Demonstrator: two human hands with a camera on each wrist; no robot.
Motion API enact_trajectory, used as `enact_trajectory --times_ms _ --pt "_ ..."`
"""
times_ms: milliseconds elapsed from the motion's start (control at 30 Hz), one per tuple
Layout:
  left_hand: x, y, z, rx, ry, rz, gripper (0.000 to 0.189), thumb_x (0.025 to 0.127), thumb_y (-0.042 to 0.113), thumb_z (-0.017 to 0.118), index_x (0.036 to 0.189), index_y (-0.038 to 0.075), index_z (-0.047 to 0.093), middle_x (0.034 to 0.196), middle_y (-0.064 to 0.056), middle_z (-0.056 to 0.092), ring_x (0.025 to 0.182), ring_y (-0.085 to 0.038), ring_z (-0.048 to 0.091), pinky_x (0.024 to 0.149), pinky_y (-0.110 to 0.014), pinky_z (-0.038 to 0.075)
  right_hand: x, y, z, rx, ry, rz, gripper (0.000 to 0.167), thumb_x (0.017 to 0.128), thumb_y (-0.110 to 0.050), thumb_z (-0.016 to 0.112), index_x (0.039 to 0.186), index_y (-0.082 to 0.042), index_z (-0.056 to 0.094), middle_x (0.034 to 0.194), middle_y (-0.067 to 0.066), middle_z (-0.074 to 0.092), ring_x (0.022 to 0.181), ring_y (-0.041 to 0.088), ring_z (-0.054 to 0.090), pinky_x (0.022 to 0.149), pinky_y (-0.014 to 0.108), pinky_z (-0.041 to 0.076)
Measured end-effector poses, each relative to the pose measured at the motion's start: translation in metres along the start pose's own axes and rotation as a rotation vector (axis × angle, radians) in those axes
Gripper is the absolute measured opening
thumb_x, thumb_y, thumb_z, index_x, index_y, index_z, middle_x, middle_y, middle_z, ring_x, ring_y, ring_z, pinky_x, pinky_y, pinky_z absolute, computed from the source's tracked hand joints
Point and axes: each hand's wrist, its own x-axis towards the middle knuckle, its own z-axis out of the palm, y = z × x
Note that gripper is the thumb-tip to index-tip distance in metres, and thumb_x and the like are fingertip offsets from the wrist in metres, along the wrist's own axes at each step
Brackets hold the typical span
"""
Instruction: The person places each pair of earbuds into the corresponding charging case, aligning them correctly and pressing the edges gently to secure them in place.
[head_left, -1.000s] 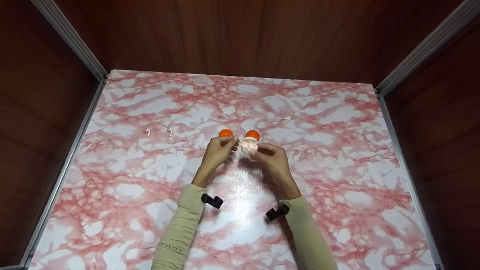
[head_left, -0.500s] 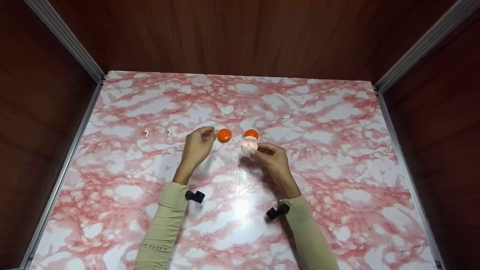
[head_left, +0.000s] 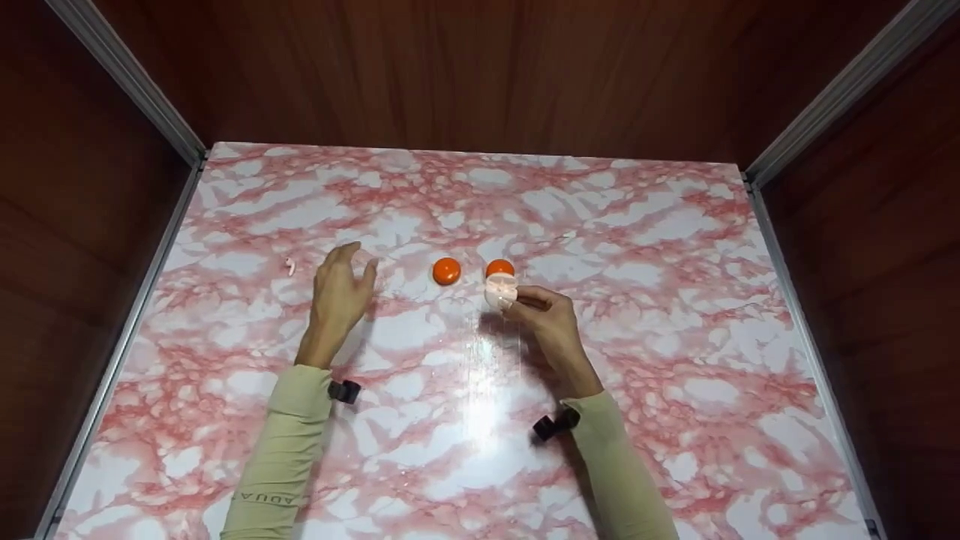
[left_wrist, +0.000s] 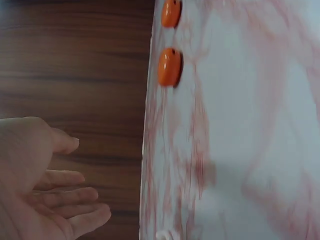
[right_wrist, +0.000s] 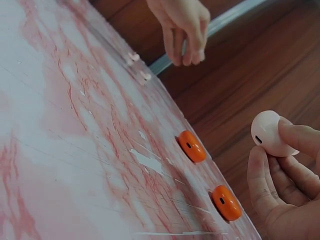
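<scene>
My right hand (head_left: pixel 546 315) pinches a small white earbud case (head_left: pixel 501 291) between thumb and fingers. In the head view the case's lid appears raised; in the right wrist view its rounded body (right_wrist: pixel 270 132) shows a dark port slot. Off to the left, my left hand (head_left: pixel 341 292) is held with thumb and fingers apart, nothing between them. One white earbud (head_left: pixel 291 266) lies just left of that hand's fingers. A second earbud (right_wrist: pixel 145 76) shows in the right wrist view, but the left hand hides it in the head view.
Two glossy orange cases with port slots rest on the marbled table (head_left: pixel 420 450): a left one (head_left: pixel 446 271), and a right one (head_left: pixel 500 268) partly behind the white case. Dark wooden panels (head_left: pixel 480 75) stand around the back and sides.
My left hand has moved from beside the white case leftward past the left orange case, over one earbud, its fingers spreading. My right hand stays in place with the white case.
</scene>
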Motion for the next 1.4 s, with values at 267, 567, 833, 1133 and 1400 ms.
enact_trajectory --times_ms 267,567,833,1133,1400 --pt "0.008 -0.029 -0.018 0.384 -0.036 0.032 0.058 0.108 0.022 0.055 0.150 -0.016 0.043 0.158 -0.037 0.043 0.150 -0.053 0.039 0.127 -0.060 0.032 0.000 0.000 0.002 0.018 -0.002 -0.018 0.026 0.088 -0.001 0.080 0.113 0.004 0.076 0.107 0.012 0.080 0.099 0.020 0.078 0.087 0.033 0.065" --pt "0.008 -0.074 -0.033 0.634 -0.011 0.098 0.054 0.104 0.013 0.059 0.143 -0.021 0.047 0.146 -0.040 0.053 0.139 -0.056 0.051 0.121 -0.063 0.039 -0.001 0.000 -0.001 0.019 0.000 -0.008 0.027 0.089 -0.001 0.079 0.115 0.004 0.076 0.108 0.012 0.080 0.096 0.020 0.079 0.091 0.041 0.065" --pt "0.013 -0.100 -0.043 0.561 -0.085 0.072 0.053 0.105 0.008 0.059 0.143 -0.024 0.043 0.144 -0.044 0.051 0.139 -0.056 0.049 0.120 -0.063 0.039 0.002 -0.002 -0.002 0.033 -0.003 -0.019 0.029 0.090 -0.005 0.081 0.117 0.005 0.075 0.109 0.013 0.080 0.095 0.020 0.079 0.097 0.052 0.061" --pt "0.019 -0.116 -0.043 0.464 -0.038 0.113 0.036 0.102 0.005 0.064 0.126 -0.020 0.056 0.126 -0.039 0.062 0.108 -0.059 0.063 0.097 -0.065 0.053 0.003 -0.002 0.001 0.030 -0.001 -0.008 0.029 0.092 -0.002 0.078 0.119 0.005 0.074 0.111 0.013 0.079 0.098 0.020 0.078 0.096 0.048 0.063" --pt "0.026 -0.119 -0.042 0.458 -0.071 0.093 0.030 0.105 0.006 0.061 0.122 -0.019 0.057 0.114 -0.037 0.064 0.099 -0.059 0.066 0.087 -0.065 0.057 0.004 0.000 -0.001 0.030 0.014 -0.005 0.027 0.091 -0.002 0.079 0.117 0.006 0.075 0.107 0.012 0.080 0.095 0.020 0.079 0.092 0.042 0.065"
